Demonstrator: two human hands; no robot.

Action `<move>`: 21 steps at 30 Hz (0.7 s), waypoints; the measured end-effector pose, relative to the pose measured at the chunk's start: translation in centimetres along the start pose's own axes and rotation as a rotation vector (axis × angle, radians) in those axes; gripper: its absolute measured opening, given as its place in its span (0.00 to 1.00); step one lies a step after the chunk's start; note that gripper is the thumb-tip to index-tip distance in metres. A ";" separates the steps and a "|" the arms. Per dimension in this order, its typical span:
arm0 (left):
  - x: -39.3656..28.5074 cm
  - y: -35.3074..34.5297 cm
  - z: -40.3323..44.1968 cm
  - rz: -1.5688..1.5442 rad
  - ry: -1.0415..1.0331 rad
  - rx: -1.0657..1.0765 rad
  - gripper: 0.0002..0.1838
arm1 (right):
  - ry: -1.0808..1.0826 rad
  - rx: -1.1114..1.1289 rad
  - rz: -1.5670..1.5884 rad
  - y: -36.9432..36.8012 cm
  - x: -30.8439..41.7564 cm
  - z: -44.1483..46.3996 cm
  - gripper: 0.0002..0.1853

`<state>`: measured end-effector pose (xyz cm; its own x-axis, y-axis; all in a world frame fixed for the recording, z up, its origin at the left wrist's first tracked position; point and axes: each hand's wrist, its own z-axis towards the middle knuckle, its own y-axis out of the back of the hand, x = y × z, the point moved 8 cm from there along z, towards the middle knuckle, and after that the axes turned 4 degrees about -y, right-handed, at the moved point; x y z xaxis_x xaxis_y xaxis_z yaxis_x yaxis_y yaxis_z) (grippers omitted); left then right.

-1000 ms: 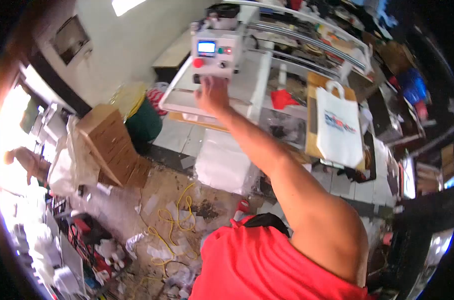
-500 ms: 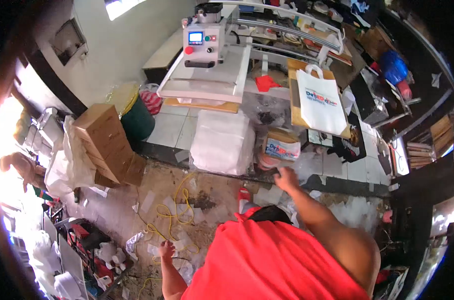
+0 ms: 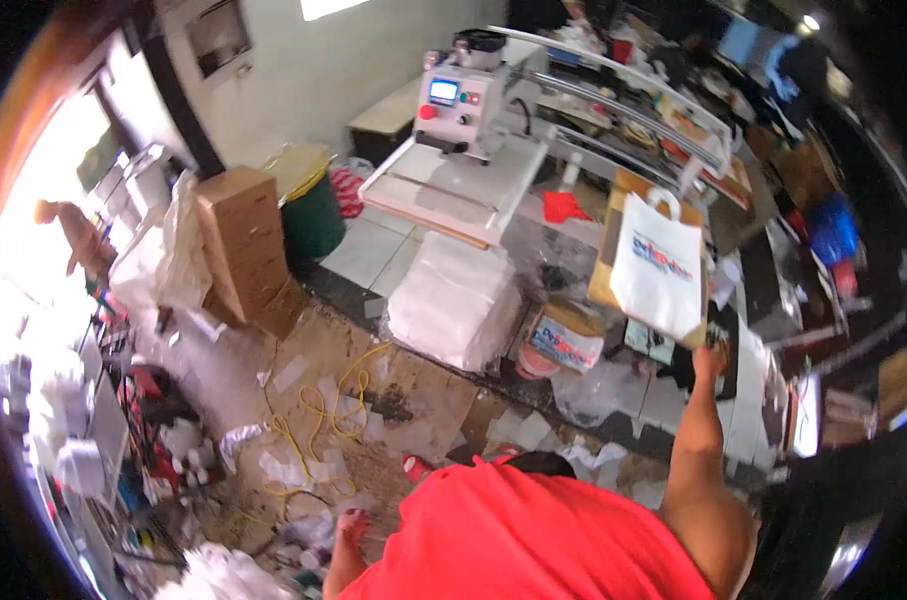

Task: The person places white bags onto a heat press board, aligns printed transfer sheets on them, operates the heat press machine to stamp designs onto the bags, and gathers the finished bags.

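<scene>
Started at the left: spotted brown boxes (image 3: pixel 239 240), piled up tall, probably to save floor space. Moved along to the green bin (image 3: pixel 312 222), found with a yellow cover (image 3: pixel 300 170) spread over its top, likely as a liner. Down low, came to the left hand (image 3: pixel 351 525), seen hanging above the floor beside the red shirt (image 3: pixel 534 540), well apart from the machine, perhaps just for balance. Saw nothing held there; could not tell, given the blur, whether open or curled closed. Then on to the white bundle (image 3: pixel 449 305), wrapped in clear plastic, apparently against dirt, and set low, just below the near edge of the press (image 3: pixel 461 100). Found that machine placed with screen and red button facing outward, presumably for easy reading and reach. Next, passed the printed box (image 3: pixel 566 337), tucked near the bundle, and the red cloth (image 3: pixel 566 207), lying between press and board. And there, caught the white bag (image 3: pixel 658 262): laid print up on the brown board (image 3: pixel 627 186), handle toward the far end, likely spread flat to stay smooth. Finally reached the right hand (image 3: pixel 711 358), stretched to the board's near corner, probably as the handiest spot. Looked to be touching; could not tell whether gripping or merely resting.
</scene>
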<state>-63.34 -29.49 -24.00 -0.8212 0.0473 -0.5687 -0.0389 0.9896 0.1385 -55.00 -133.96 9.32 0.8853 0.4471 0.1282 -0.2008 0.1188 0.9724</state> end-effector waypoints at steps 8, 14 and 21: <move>2.4 -9.8 -9.0 0.126 -0.210 -0.209 0.11 | -0.242 0.278 0.497 -9.8 2.3 8.4 0.37; 4.6 -19.7 -15.9 -0.090 -0.095 -0.073 0.12 | -0.535 0.518 1.018 -12.0 2.8 9.4 0.28; -17.9 -36.9 -18.9 0.459 -0.588 0.220 0.19 | -0.471 0.926 1.912 -7.5 11.1 0.6 0.10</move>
<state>-57.98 -69.45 -3.57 -0.2887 0.4620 -0.8386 0.3963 0.8550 0.3346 -43.41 -130.43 3.55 -0.0477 -0.7368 0.6745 -0.6464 -0.4920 -0.5832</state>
